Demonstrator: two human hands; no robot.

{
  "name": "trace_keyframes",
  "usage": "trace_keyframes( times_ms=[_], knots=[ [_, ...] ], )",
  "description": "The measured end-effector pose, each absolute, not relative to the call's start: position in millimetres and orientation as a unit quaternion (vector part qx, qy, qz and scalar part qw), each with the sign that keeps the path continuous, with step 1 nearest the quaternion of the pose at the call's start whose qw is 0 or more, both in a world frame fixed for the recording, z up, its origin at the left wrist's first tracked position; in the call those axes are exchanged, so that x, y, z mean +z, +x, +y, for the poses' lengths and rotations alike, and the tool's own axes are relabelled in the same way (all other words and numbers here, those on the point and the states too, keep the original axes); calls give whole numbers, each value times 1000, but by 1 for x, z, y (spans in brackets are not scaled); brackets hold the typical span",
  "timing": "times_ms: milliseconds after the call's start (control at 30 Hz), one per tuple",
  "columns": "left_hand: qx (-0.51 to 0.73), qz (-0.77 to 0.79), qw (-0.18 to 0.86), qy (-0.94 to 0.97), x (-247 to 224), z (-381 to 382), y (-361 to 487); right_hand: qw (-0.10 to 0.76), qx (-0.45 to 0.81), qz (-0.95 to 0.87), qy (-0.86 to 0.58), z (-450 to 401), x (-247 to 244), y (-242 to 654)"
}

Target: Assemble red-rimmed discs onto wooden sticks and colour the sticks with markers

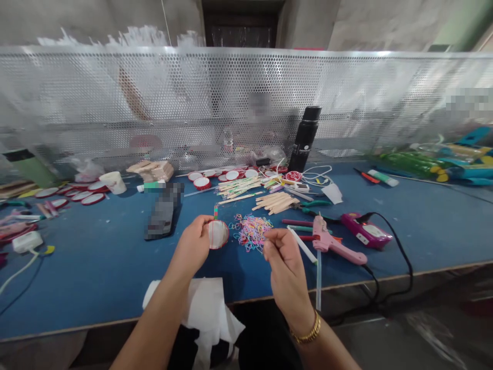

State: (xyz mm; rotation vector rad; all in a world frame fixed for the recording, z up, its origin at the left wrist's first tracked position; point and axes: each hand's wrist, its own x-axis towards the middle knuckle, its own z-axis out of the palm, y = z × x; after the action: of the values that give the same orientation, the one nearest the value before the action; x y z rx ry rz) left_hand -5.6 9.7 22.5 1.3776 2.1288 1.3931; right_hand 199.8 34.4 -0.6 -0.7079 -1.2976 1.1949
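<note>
My left hand (193, 241) grips a round white disc with a red rim (219, 235), its flat face turned up toward me. A short stick with coloured bands (216, 211) stands out from the disc's far edge. Right of the disc lies a loose heap of small pastel plastic loops (253, 232). My right hand (283, 252) is at the heap's right side, thumb and forefinger pinched together. Whatever sits between those fingertips is too small to make out.
A pink glue gun (335, 241) and a magenta power box (365, 231) with black cables lie to the right. Wooden sticks (277, 201), a dark phone (165, 210) and a black bottle (305, 137) stand or lie beyond. White tissue (210, 303) hangs at the table's front edge.
</note>
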Motion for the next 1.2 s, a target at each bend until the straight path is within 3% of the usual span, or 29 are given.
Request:
trace_keyframes(
  times_ms=[300,600,867,1200],
  knots=[
    [410,751,105,506,19,7,-3,564,479,-594,-315,35,-2,202],
    [253,794,35,551,29,5,0,557,436,-643,-294,34,-6,202],
    [366,727,-51,579,31,8,-1,554,433,-649,-291,34,-5,199],
    [547,682,0,485,34,10,-7,479,288,-794,-240,20,2,190]
  ],
)
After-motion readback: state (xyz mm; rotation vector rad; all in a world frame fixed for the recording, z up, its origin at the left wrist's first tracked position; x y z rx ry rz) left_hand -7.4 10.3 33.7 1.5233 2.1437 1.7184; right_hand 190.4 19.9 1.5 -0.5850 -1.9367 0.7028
